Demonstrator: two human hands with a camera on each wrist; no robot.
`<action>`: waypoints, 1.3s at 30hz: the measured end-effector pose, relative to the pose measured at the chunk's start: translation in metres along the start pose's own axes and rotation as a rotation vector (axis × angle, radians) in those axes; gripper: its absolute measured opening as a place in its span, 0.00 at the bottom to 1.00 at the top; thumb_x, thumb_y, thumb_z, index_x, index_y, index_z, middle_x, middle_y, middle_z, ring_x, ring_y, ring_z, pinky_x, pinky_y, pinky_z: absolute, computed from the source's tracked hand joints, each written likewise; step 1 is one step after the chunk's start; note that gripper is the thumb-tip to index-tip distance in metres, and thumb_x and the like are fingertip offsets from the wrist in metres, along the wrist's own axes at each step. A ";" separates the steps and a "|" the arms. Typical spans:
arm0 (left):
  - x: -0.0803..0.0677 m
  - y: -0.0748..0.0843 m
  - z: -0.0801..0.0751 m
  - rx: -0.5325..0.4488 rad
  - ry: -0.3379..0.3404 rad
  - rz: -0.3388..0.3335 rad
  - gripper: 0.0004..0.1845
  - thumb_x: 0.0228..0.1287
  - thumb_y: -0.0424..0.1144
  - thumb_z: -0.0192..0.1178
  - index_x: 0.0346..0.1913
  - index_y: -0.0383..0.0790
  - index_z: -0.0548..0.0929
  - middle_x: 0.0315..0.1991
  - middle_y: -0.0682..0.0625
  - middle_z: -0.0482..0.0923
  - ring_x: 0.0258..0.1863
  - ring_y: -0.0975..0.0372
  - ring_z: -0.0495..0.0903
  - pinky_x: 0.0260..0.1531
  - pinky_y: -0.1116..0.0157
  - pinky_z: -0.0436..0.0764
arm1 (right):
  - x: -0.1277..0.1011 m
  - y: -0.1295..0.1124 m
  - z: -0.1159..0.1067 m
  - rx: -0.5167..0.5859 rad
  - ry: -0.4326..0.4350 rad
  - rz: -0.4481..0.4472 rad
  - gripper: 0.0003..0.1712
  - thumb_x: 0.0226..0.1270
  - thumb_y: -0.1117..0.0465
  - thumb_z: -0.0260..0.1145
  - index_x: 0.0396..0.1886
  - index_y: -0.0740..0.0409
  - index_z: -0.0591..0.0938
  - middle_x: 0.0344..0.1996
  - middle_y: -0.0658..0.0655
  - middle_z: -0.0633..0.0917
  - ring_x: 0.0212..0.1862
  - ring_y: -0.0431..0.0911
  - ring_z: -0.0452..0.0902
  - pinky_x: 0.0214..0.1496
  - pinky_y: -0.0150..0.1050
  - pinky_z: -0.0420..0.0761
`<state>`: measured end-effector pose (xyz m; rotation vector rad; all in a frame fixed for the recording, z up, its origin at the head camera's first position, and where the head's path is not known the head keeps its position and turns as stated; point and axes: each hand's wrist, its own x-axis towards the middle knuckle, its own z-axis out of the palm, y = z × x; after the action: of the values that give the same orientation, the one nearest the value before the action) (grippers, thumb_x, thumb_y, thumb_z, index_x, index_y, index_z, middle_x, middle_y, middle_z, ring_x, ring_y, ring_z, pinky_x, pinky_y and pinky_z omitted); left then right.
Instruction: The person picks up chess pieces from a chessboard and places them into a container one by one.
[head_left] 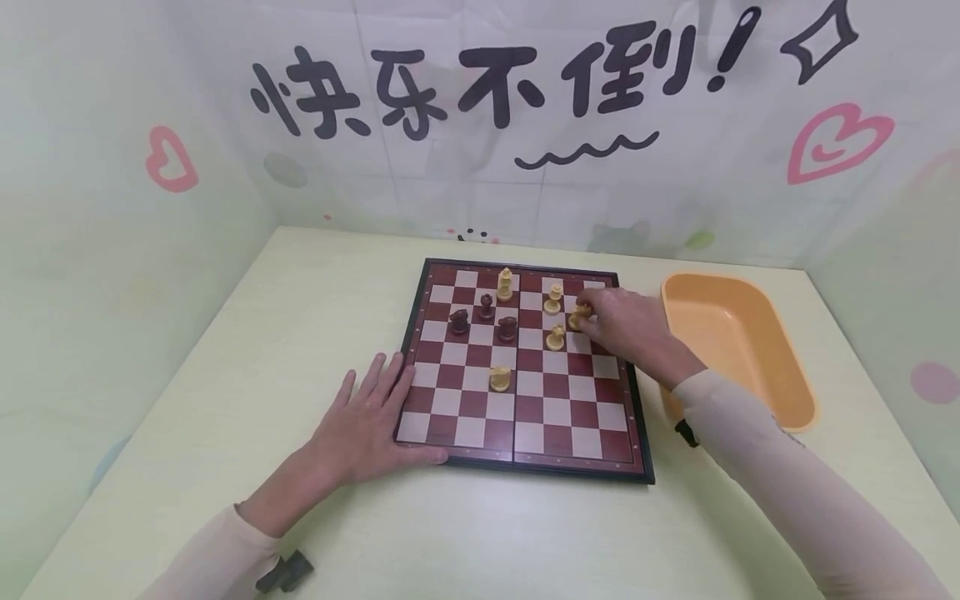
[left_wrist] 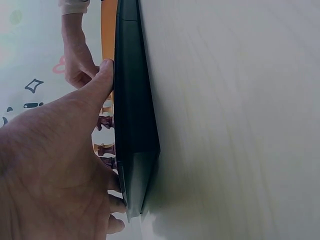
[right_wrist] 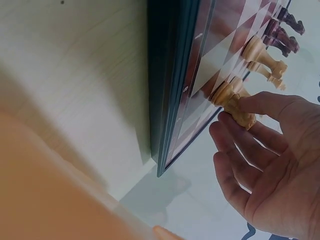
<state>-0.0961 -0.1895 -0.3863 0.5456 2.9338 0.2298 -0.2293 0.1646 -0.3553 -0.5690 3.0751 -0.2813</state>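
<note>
A red and white chessboard (head_left: 465,433) with a dark frame lies on the table. My right hand (head_left: 626,325) pinches a cream chess piece (right_wrist: 232,102) between thumb and fingers near the board's far right; its top is partly covered. Beside it stand two more cream pieces, a near one (head_left: 555,337) and a far one (head_left: 553,300). My left hand (head_left: 360,437) rests against the board's front left corner, fingers spread over the left edge, thumb along the front. A cream knight (head_left: 500,378) stands mid-board. Behind it are dark knights (head_left: 507,327) and a tall cream piece (head_left: 505,284).
An orange plastic tub (head_left: 738,350) sits right of the board, under and beside the right forearm. Another dark piece (head_left: 486,306) stands between the knights. A wall sheet (head_left: 465,158) with black lettering and pink hearts rises behind the table.
</note>
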 end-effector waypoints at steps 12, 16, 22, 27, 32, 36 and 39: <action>0.000 0.000 0.000 0.006 0.002 -0.001 0.69 0.51 0.86 0.48 0.79 0.30 0.56 0.80 0.34 0.47 0.78 0.41 0.43 0.72 0.38 0.46 | 0.001 0.002 -0.001 0.007 0.028 -0.028 0.12 0.70 0.56 0.71 0.46 0.60 0.88 0.35 0.57 0.88 0.29 0.48 0.78 0.28 0.43 0.79; 0.001 0.001 -0.001 0.009 -0.002 -0.003 0.69 0.51 0.86 0.49 0.79 0.30 0.56 0.80 0.34 0.47 0.78 0.41 0.43 0.72 0.38 0.46 | 0.000 0.002 0.000 0.004 0.048 -0.039 0.12 0.71 0.56 0.71 0.46 0.59 0.89 0.34 0.57 0.88 0.27 0.47 0.77 0.26 0.43 0.78; 0.001 0.000 -0.001 0.003 0.000 0.000 0.69 0.51 0.85 0.50 0.79 0.29 0.56 0.80 0.34 0.47 0.78 0.41 0.43 0.72 0.38 0.46 | -0.001 0.002 0.001 0.005 0.057 -0.040 0.13 0.71 0.55 0.71 0.46 0.59 0.89 0.34 0.57 0.89 0.27 0.47 0.77 0.25 0.42 0.77; 0.000 0.000 0.000 0.004 0.004 0.004 0.68 0.51 0.85 0.50 0.79 0.29 0.56 0.79 0.34 0.48 0.78 0.40 0.44 0.72 0.37 0.46 | -0.003 0.002 0.001 0.015 0.048 -0.039 0.14 0.71 0.54 0.71 0.47 0.59 0.89 0.35 0.58 0.89 0.27 0.47 0.78 0.27 0.42 0.78; -0.001 0.000 0.001 0.009 0.006 0.006 0.69 0.51 0.86 0.49 0.79 0.29 0.56 0.79 0.34 0.48 0.78 0.40 0.44 0.72 0.37 0.47 | -0.004 0.003 0.001 0.029 0.050 -0.042 0.15 0.70 0.54 0.72 0.47 0.60 0.89 0.35 0.58 0.89 0.27 0.47 0.78 0.28 0.42 0.79; -0.001 0.000 0.000 0.016 0.007 0.006 0.69 0.51 0.86 0.47 0.79 0.29 0.56 0.79 0.34 0.48 0.78 0.40 0.44 0.72 0.37 0.47 | -0.005 0.004 0.000 0.036 0.053 -0.053 0.14 0.70 0.55 0.71 0.47 0.60 0.89 0.35 0.57 0.89 0.28 0.47 0.78 0.28 0.42 0.79; 0.000 0.000 0.000 0.017 0.007 0.008 0.69 0.51 0.86 0.47 0.79 0.29 0.56 0.80 0.34 0.48 0.78 0.40 0.44 0.72 0.37 0.47 | -0.006 0.005 -0.003 0.045 0.077 -0.061 0.13 0.71 0.56 0.70 0.47 0.61 0.88 0.34 0.57 0.89 0.28 0.47 0.78 0.27 0.43 0.79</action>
<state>-0.0958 -0.1896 -0.3863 0.5605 2.9437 0.2085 -0.2256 0.1716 -0.3529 -0.6661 3.1195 -0.3808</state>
